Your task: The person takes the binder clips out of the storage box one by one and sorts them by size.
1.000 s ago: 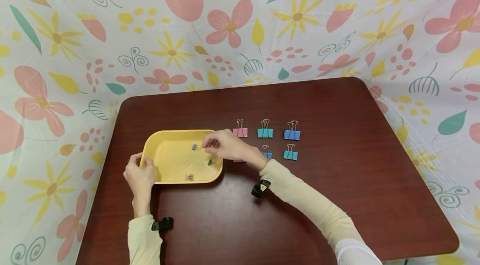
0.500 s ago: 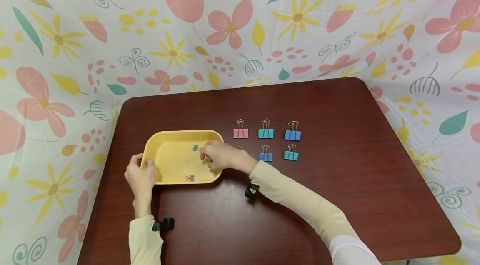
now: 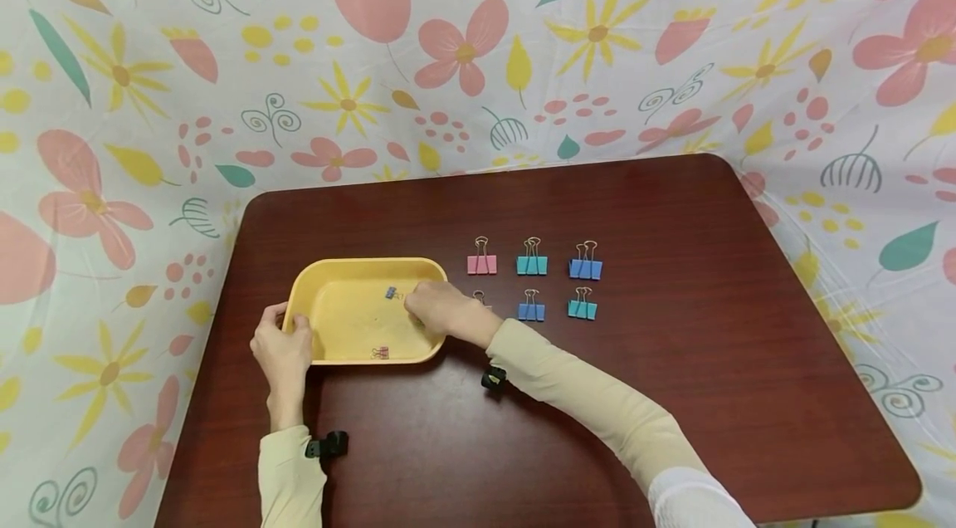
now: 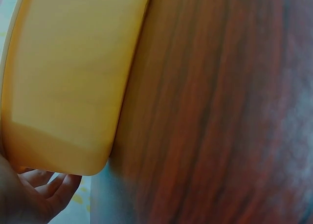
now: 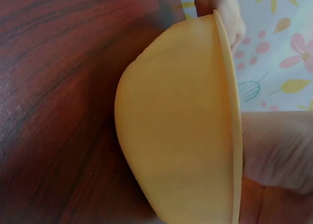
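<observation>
My left hand (image 3: 282, 349) grips the left end of a yellow plastic tray (image 3: 343, 316), thumb over the rim and fingers outside. In the left wrist view its fingers (image 4: 63, 192) curl behind the tray end. My right hand (image 3: 446, 310) reaches over the right rim into the tray, fingers pointing down. The tray wall (image 5: 176, 121) blocks its fingertips in the right wrist view, so I cannot tell whether they pinch anything. A small blue binder clip (image 3: 391, 292) lies left of that hand, and a small pink binder clip (image 3: 381, 353) lies near the front wall.
Right of the tray, larger binder clips stand in two rows: pink (image 3: 481, 265), teal (image 3: 532, 265) and blue (image 3: 586, 269) behind, blue (image 3: 531, 311) and teal (image 3: 582, 310) in front. The right hand partly covers another front-row clip (image 3: 480, 300). A patterned cloth (image 3: 463, 121) hangs behind the table (image 3: 672, 345).
My right hand has lowered into the tray's right end, over the spot where a small dark clip showed a second ago; that clip is now hidden. The left hand keeps its grip.
</observation>
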Demonstrator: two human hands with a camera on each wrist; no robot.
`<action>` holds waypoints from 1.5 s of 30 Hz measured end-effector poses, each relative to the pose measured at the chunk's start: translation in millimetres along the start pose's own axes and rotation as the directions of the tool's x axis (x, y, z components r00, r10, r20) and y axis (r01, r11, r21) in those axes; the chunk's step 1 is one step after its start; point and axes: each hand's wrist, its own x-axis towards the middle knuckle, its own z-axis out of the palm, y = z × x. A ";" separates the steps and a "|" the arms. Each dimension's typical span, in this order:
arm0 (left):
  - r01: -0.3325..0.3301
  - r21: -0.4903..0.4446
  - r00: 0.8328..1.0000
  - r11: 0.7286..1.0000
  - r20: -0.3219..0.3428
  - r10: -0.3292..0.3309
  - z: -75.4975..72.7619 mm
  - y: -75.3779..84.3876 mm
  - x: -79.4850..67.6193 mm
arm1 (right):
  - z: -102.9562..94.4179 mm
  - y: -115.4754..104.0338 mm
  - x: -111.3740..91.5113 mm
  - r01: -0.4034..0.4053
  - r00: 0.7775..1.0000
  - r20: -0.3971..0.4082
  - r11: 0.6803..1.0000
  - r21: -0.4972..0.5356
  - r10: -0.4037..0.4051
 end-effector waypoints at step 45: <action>0.006 -0.010 1.000 1.000 -0.009 -0.006 -0.4 2.2 0.0 | -15.7 41.2 -37.8 0.352 0.923 -0.350 0.714 0.605 -0.159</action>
